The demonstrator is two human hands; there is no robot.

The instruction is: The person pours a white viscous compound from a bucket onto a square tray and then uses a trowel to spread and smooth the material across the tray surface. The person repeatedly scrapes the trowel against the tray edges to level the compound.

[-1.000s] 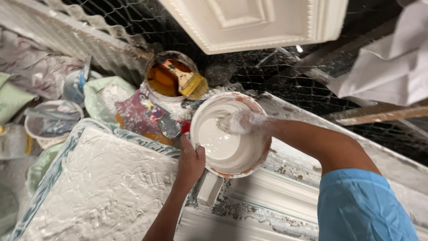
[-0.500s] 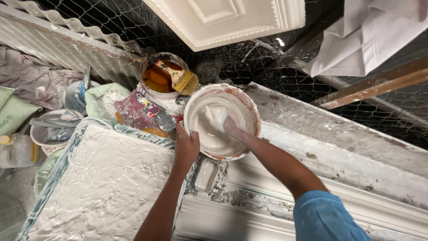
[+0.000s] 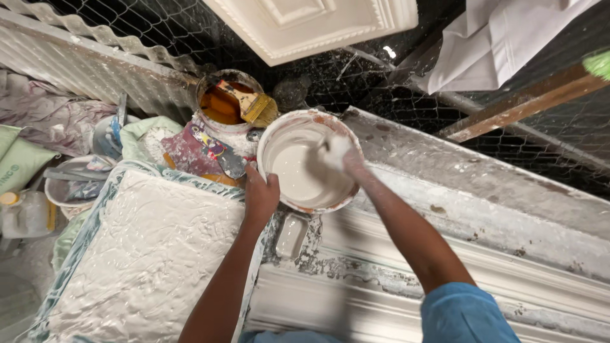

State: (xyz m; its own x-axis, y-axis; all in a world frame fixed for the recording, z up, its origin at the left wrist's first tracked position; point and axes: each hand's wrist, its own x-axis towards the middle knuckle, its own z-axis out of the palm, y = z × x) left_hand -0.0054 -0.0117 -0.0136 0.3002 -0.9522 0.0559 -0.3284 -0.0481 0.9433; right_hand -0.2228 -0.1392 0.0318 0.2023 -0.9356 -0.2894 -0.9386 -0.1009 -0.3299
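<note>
Two hands (image 3: 262,194), one bowl (image 3: 309,161) of white mix, one tin (image 3: 223,105), one brush (image 3: 253,105).

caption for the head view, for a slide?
Left hand steadies a white-slurry bowl while the coated right hand dips inside.

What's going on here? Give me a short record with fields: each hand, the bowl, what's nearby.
Left hand: grips the rim of the bowl on its near left side.
Right hand: coated white, inside the bowl.
Bowl: round, holds thick white paste.
Behind it: can of orange liquid with a brush laid across.
Lower left: blue-edged mould spread with white plaster.
</note>
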